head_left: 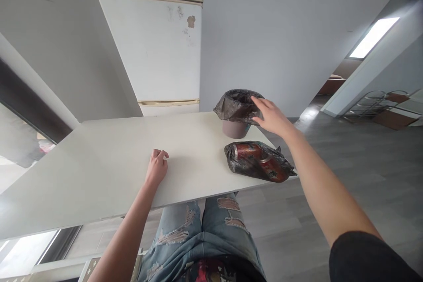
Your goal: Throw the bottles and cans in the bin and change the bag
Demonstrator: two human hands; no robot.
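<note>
A small bin stands near the back right of the white table, lined with a black plastic bag folded over its rim. My right hand is at the bag's right side, thumb and fingers apart, fingertips over the rim; whether they touch it I cannot tell. In front of the bin lies a tied dark translucent bag, with red cans showing through. My left hand rests on the tabletop left of these, its fingers loosely curled with nothing visible in them.
Behind the table stands a white refrigerator against the grey wall. The table's right edge lies close to the bin and the tied bag. At the far right, a wire rack is on the grey floor.
</note>
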